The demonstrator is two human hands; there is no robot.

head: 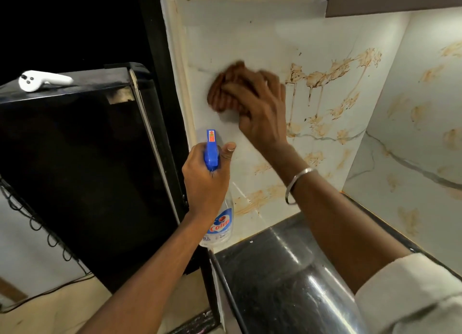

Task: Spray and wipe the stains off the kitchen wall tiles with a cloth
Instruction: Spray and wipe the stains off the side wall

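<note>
Cloth point(223, 89) motion-blurred; neck of spray bottle point(222, 225) hidden within left hand point(205, 181)

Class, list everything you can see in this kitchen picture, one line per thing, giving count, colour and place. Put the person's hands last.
cloth: one, brown, pressed on the wall tiles
spray bottle: one, clear with a blue trigger, in the left hand
wall tiles: several, white with grey veins, above the counter
stains: many, orange-brown, mostly right of the cloth
counter: one, glossy black, below the tiles
appliance: one, black, left of the wall
controller: one, white, on top of the appliance
bangle: one, silver, on the right wrist
left hand: grips the spray bottle
right hand: holds the cloth against the tiles
</note>
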